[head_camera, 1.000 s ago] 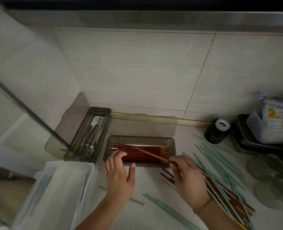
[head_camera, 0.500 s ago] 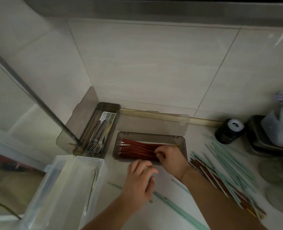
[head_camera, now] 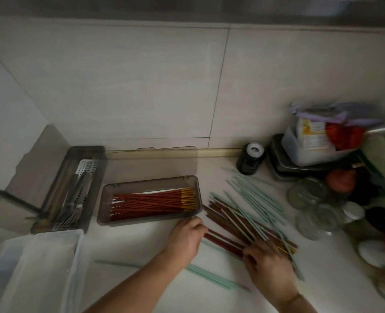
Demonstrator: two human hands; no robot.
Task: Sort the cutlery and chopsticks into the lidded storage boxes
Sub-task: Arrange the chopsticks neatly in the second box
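Observation:
A smoky grey box [head_camera: 102, 207] at the centre holds several red chopsticks [head_camera: 151, 201] with gold ends; its lid [head_camera: 151, 164] stands open behind. To its left a second grey box [head_camera: 96, 177] holds forks [head_camera: 70, 204]. A loose pile of red and mint chopsticks [head_camera: 239, 211] lies on the counter to the right. My left hand [head_camera: 184, 238] curls its fingers round the near ends of red chopsticks at the pile's left edge. My right hand [head_camera: 266, 260] lies with fingers spread on the pile's near end.
A translucent white box [head_camera: 40, 267] stands at the bottom left. Two mint chopsticks [head_camera: 209, 276] lie near the front. A black bottle [head_camera: 251, 161], metal trays [head_camera: 284, 172], glass jars [head_camera: 309, 195] and a plastic container crowd the right. A metal rod [head_camera: 11, 197] crosses the left.
My right hand has left the grey box of red chopsticks and moved right to the loose pile. My left hand has moved right to the pile's left edge.

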